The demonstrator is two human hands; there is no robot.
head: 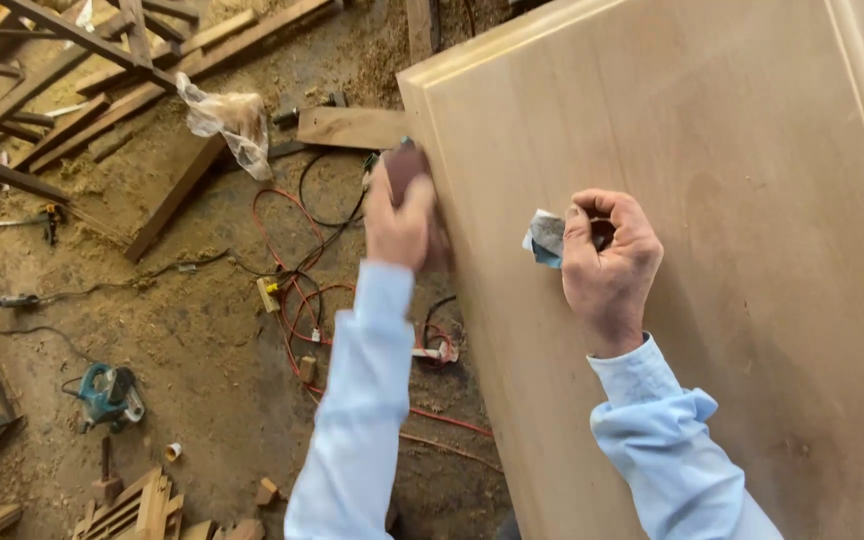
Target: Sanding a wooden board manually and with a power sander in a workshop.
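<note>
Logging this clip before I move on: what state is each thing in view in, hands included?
Left hand: pressing a dark reddish sanding block to the panel's edge.
Right hand: closed on a folded blue-grey abrasive sheet, resting on the panel.
Wooden panel: bare, smooth, tilted across the view.
Red cord: loose and tangled on the floor.
Teal power tool: lying on the sawdust floor.
Plastic bag: crumpled on the timber.

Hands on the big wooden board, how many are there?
2. The left hand presses a dark reddish-brown sanding block at the large pale wooden board's edge; the right hand holds crumpled sandpaper.
</note>
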